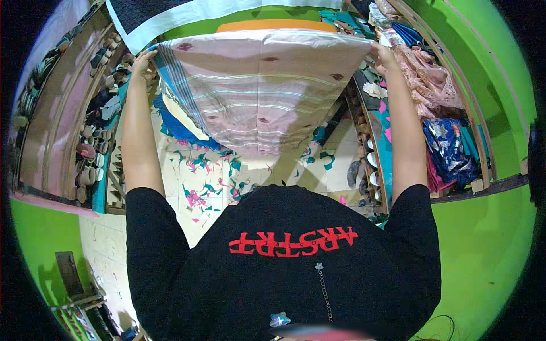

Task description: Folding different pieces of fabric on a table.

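A pale pink cloth (256,85) with light stripes, small dark red motifs and a blue striped border hangs spread between my raised hands. At its upper left corner, my left hand (144,61) pinches the edge by the blue border. My right hand (384,59) grips the upper right corner, fingers closed on the fabric. Both arms are stretched out ahead, so the top edge runs nearly straight while the lower part droops toward the floor. Behind the cloth, its body hides much of what lies beyond.
Pink and teal scraps (199,170) litter the tiled floor (193,221). A shoe rack (96,148) stands at left. Folded garments, pink lace (426,79) and a shiny blue bundle (452,148) fill shelves at right. An orange curved object (276,25) shows beyond the cloth.
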`<state>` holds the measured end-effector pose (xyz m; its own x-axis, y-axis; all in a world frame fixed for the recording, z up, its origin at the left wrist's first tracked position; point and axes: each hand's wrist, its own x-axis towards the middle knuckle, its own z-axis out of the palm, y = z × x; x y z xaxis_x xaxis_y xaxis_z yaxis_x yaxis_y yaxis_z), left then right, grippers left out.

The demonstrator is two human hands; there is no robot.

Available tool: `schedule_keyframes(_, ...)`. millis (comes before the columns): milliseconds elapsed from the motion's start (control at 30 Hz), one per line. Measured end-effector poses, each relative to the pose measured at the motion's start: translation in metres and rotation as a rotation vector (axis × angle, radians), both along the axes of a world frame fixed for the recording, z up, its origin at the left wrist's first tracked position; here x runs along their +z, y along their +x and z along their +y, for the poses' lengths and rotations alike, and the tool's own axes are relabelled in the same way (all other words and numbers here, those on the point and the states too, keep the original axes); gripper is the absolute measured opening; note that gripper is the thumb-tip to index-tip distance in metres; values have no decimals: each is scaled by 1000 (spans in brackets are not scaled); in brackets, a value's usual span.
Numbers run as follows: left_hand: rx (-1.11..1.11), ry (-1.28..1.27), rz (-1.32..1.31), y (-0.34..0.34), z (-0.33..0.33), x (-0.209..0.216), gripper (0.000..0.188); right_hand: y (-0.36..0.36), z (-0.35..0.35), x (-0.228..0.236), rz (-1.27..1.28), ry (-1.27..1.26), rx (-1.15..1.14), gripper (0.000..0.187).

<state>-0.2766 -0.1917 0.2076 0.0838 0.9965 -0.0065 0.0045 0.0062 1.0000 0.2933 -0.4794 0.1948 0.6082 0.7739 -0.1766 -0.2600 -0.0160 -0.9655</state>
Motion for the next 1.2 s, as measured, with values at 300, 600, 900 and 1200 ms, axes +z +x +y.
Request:
schedule_keyframes(300, -9, -132, -166, 8, -11, -13, 22, 9, -1, -20, -17, 15, -51, 15)
schedule_keyframes(600, 48, 61, 27, -13, 26, -31, 29, 29, -1, -30, -53, 194, -164, 17)
schedule_keyframes(900, 193, -36, -50, 18, -42, -19, 25, 24, -8, -22, -61, -109, -190, 16)
schedule_keyframes(1200, 148, 156, 79, 31, -36, -12, 29, 36, -17, -45, -348, 246, -338, 29)
